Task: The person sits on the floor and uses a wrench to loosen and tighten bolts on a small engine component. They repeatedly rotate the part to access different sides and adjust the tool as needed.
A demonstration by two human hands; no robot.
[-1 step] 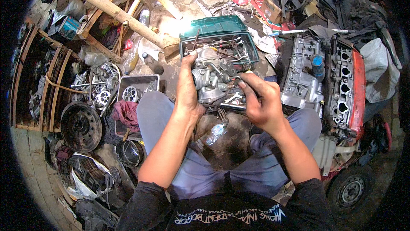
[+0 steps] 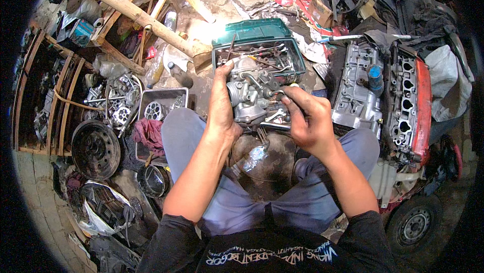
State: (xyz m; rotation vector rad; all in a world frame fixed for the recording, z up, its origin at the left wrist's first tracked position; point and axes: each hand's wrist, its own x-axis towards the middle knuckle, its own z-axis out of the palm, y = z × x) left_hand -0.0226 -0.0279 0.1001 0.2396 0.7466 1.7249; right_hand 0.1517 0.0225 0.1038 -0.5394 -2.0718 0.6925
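A grey metal carburetor [image 2: 247, 94] is held up over the open toolbox in front of me. My left hand [image 2: 222, 99] grips its left side, with the thumb up along the edge. On its right side, my right hand [image 2: 308, 119] pinches a small bent metal piece [image 2: 277, 92] between thumb and forefinger, against the carburetor body. Whether that piece is fixed to the carburetor or is a separate tool, I cannot tell. Behind and below the carburetor lies the green toolbox [image 2: 301, 56], lid raised, with wrenches [image 2: 275, 116] and other metal tools around it.
Right of my knee stand a cylinder head [image 2: 403, 99] and a grey engine cover [image 2: 355, 86] with a blue cap. To the left are a metal tray [image 2: 176, 93] with a maroon rag [image 2: 149, 135], a black wheel rim [image 2: 96, 150] and a bottle [image 2: 180, 75]. Bamboo poles [image 2: 128, 13] slant across the upper left.
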